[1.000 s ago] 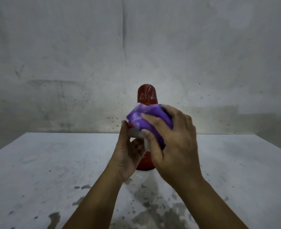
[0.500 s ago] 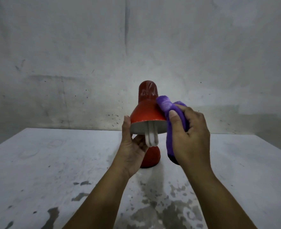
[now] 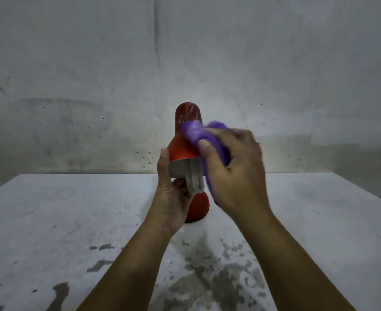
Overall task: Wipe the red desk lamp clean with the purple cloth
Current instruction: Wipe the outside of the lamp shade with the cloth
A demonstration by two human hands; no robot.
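Note:
The red desk lamp [image 3: 182, 147] stands on the white table [image 3: 50, 221], its shade tilted toward me with a white bulb [image 3: 195, 179] showing under the rim. My left hand [image 3: 174, 198] holds the shade's rim from the left and below, thumb on the outside. My right hand [image 3: 234, 171] grips the bunched purple cloth [image 3: 196, 133] and presses it against the upper right side of the shade. The lamp's round red base [image 3: 199, 208] shows between my hands; its neck is hidden.
The table's paint is worn and flaked in dark patches [image 3: 207, 277] near me. A stained grey wall [image 3: 185, 63] rises straight behind the table's back edge, close to the lamp.
My right hand has carried the cloth from the front of the shade round to its right side, then up toward the shade's neck. My left hand keeps hold of the rim.

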